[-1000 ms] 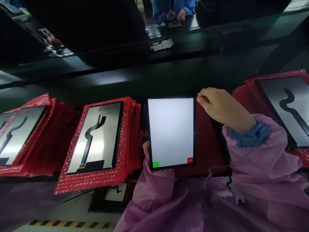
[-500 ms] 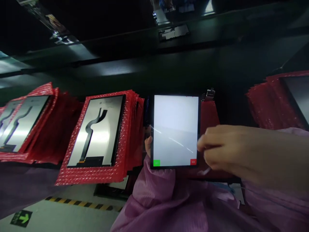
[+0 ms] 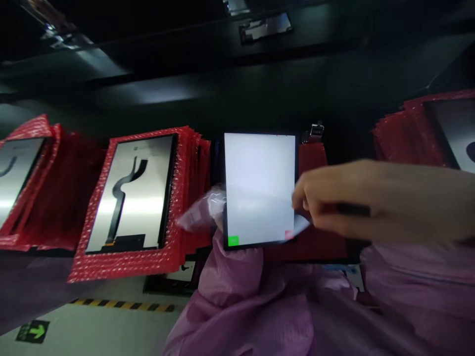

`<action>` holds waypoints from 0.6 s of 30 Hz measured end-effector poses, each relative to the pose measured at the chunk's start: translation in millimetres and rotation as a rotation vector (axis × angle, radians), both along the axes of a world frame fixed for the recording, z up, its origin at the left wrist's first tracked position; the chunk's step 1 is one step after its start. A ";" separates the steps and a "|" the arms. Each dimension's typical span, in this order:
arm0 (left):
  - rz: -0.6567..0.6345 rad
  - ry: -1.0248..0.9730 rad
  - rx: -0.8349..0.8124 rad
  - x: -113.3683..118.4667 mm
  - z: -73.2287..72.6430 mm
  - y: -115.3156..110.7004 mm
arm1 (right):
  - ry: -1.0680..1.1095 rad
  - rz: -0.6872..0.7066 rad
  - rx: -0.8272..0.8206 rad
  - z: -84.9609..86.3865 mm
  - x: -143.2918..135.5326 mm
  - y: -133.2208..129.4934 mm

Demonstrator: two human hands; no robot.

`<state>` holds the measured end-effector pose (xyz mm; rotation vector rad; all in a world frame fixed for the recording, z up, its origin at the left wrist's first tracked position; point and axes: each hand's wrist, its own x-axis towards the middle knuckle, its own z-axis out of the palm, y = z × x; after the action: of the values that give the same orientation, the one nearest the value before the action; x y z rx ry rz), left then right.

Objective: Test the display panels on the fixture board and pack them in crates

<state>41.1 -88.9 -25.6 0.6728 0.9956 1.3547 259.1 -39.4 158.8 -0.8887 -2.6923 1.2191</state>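
A display panel (image 3: 260, 183) shows a lit white screen with a green square at its lower left and a red one at its lower right. My left hand (image 3: 219, 217) grips the panel's left edge from behind, mostly hidden. At the right edge, my right hand (image 3: 326, 198) is blurred, its fingers pinched on a thin clear film (image 3: 301, 225). Part of the clear film also sticks out left of the panel, over my left hand.
Red bubble bags (image 3: 189, 198) with a grey panel (image 3: 131, 193) on top stand at the left, another stack (image 3: 22, 183) farther left. More red bags (image 3: 403, 138) lie at the right. A red board (image 3: 313, 155) with a metal clip is behind the panel.
Clear film now shows on both sides of the panel and across its lower part. My right hand has risen slightly. The whole view has shifted, so things appear higher and further left.
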 end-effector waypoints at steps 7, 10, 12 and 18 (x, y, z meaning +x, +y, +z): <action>0.206 -0.278 -0.200 -7.2 9.5 5.2 | 0.182 -0.528 -0.174 -17.5 -22.5 28.3; 0.201 -0.271 -0.219 -9.7 9.7 6.0 | 0.235 -0.685 -0.078 -27.7 -23.3 30.5; 0.165 -0.270 -0.191 -9.8 8.0 5.5 | 0.275 -0.731 -0.013 -34.4 -23.4 30.9; 0.133 -0.238 -0.102 -5.4 5.8 3.8 | 0.496 -0.700 -0.198 -43.2 -32.7 28.4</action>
<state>35.7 -85.2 -19.8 0.3636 0.9225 1.4514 226.5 -11.0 115.6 -1.2066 -1.6831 1.3019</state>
